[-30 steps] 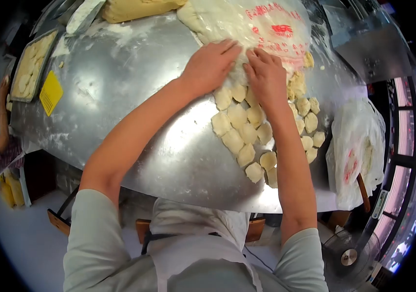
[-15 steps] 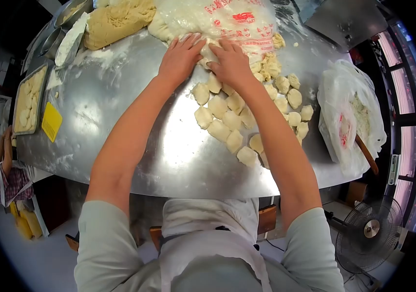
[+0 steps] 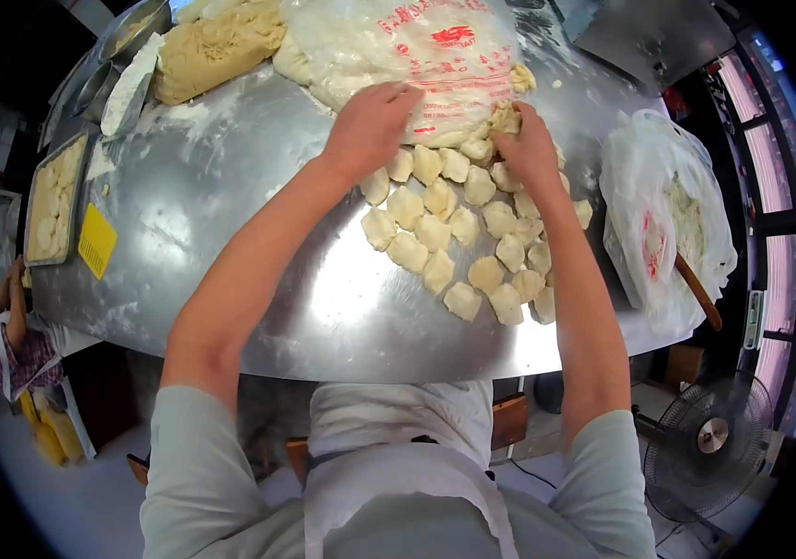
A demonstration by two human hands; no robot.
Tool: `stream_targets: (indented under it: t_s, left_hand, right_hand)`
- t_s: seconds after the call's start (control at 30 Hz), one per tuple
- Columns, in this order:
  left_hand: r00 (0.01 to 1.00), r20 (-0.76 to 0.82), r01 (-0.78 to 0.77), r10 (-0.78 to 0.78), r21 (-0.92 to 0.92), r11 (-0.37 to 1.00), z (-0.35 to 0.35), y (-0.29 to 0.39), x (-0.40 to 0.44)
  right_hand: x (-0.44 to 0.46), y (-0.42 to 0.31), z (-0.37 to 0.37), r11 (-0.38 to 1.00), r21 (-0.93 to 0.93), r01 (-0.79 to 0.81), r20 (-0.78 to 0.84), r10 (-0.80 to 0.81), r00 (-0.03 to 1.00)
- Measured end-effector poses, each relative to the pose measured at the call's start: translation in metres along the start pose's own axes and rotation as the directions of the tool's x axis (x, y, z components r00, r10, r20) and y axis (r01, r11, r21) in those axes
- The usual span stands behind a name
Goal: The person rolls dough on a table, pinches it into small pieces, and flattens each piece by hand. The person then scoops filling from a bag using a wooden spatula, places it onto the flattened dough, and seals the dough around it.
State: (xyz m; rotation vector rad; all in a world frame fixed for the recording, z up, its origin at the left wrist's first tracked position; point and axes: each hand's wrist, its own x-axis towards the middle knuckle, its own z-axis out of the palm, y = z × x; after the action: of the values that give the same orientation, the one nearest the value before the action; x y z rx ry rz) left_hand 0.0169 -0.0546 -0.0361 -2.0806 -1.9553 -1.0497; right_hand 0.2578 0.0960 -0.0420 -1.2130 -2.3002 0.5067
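A clear plastic bag (image 3: 459, 70) with red printing covers a large mass of pale dough (image 3: 294, 61) at the back of the steel table. My left hand (image 3: 375, 130) is on the bag's near left edge, its fingers bent over the plastic and the thumb hidden. At the bag's right corner my right hand (image 3: 530, 154) closes its fingers on a rough lump of dough (image 3: 504, 118). Below and between my hands lie several flattened dough pieces (image 3: 432, 233), close together; my right wrist and forearm hide some of them.
A tan dough block (image 3: 216, 56) and a flour scoop (image 3: 130, 88) lie at the back left. A tray of dough (image 3: 78, 154) and a yellow scraper (image 3: 97, 242) sit further left. A white plastic bag (image 3: 636, 200) with a wooden handle (image 3: 698, 293) stands right. Another person (image 3: 16, 345) works at far left.
My hands have moved apart: the left slightly down onto the bag's edge, the right across to the rough dough at right. The bag's near edge now reaches lower, and more dough pieces are visible.
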Motion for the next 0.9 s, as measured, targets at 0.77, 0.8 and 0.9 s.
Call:
stream_targets:
  t_s: [0.77, 0.8, 0.9]
  left_hand:
    - [0.743, 0.227, 0.660, -0.630, -0.405, 0.632, -0.035, 0.075, -0.128]
    - [0.682, 0.304, 0.725, -0.665, -0.402, 0.560, -0.042, 0.077, -0.133]
    - [0.766, 0.129, 0.635, -0.629, -0.302, 0.711, -0.040, 0.081, -0.131]
  right_hand:
    - [-0.109, -0.067, 0.007, 0.959, 0.209, 0.191, 0.023, -0.200, 0.980]
    - [-0.112, -0.068, 0.005, 0.955, 0.263, 0.140, 0.057, -0.160, 0.985]
    - [-0.112, -0.068, 0.002, 0.941, 0.331, 0.065, 0.055, -0.088, 0.995]
